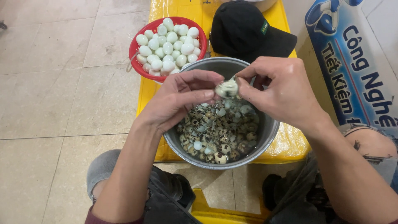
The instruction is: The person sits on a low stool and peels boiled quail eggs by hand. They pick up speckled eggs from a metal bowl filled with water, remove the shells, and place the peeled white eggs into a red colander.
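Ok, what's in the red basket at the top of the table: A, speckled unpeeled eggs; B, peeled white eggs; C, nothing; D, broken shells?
B: the red basket is heaped with smooth peeled white eggs, while speckled eggs and shells sit in the metal pot.

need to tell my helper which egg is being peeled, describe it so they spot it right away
Find the grey metal pot of speckled eggs and shell bits on the yellow stool. Above it, the left hand and right hand pinch one half-peeled egg, the only egg held up.
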